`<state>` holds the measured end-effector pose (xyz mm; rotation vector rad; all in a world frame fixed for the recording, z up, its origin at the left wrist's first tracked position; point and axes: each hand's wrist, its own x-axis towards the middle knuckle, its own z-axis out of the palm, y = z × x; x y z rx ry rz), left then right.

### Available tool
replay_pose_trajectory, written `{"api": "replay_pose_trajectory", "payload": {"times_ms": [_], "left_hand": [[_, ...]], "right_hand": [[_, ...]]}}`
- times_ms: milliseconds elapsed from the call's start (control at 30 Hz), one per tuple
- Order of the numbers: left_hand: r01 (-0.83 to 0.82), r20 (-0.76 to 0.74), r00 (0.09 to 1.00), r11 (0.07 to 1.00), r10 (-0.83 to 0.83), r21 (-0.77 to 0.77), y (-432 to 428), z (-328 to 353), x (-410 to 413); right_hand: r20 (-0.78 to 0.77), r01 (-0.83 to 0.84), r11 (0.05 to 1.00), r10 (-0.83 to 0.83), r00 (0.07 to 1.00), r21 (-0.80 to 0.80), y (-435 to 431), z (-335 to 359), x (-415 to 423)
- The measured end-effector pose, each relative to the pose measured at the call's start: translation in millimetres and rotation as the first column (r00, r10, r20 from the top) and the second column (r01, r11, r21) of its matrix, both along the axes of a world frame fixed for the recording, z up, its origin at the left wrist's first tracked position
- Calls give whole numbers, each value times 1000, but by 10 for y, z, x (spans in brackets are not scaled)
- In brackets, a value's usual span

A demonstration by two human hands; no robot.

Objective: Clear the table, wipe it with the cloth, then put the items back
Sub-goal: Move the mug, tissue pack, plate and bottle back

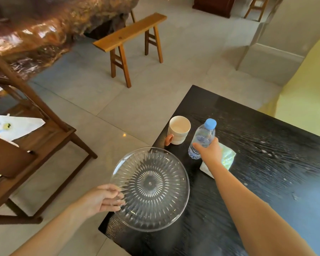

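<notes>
The black square table, its wooden top streaked with fine pale grain, fills the lower right of the view and carries 4 things, all near its left edge. 1 round clear glass plate, pressed with a radiating sunburst of ribs, overhangs that edge; the left hand grips its rim at 9 o'clock, fingers curled onto the glass. At 12 o'clock from the plate stands 1 cream ceramic mug, cylindrical and ridged, with a pinkish-orange handle. Just beside the mug, at its 3 o'clock, is 1 clear plastic water bottle with a light blue screw cap, tilted, and the right hand is wrapped around its lower body. Under that hand lies 1 folded pale cloth with an iridescent sheen.

Off the table at 9 o'clock sits 1 dark wooden chair holding white paper. At 12 o'clock, on the grey tiled floor, stands 1 light wooden bench.
</notes>
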<state>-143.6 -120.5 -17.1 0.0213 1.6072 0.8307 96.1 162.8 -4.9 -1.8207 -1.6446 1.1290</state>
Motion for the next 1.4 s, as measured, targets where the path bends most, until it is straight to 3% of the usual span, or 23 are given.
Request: {"api": "replay_pose_trajectory", "payload": {"times_ms": [333, 567, 633, 833, 933, 1200, 1400], "left_hand": [[73, 33, 997, 997, -73, 1, 329, -134, 116], [118, 50, 992, 993, -118, 4, 456, -164, 218], [131, 54, 990, 991, -132, 13, 507, -146, 272], [204, 54, 977, 977, -207, 60, 683, -66, 476], [230, 45, 971, 971, -233, 68, 786, -41, 614], [237, -152, 959, 971, -239, -35, 921, -121, 666], [214, -359, 899, 968, -249, -135, 1028, -152, 455]], "right_hand": [[-34, 57, 998, -58, 998, -15, 278, -39, 23], [-79, 0, 997, -6, 997, -77, 277, 16, 75], [-20, -14, 997, 12, 1000, -80, 226, 81, 161], [235, -270, 961, 274, 932, -50, -220, 203, 757], [217, -342, 926, 371, 903, -158, -445, 201, 1056], [26, -222, 953, 232, 972, -208, -838, 29, 1173], [5, -145, 944, 153, 988, -296, -970, -218, 860]]}}
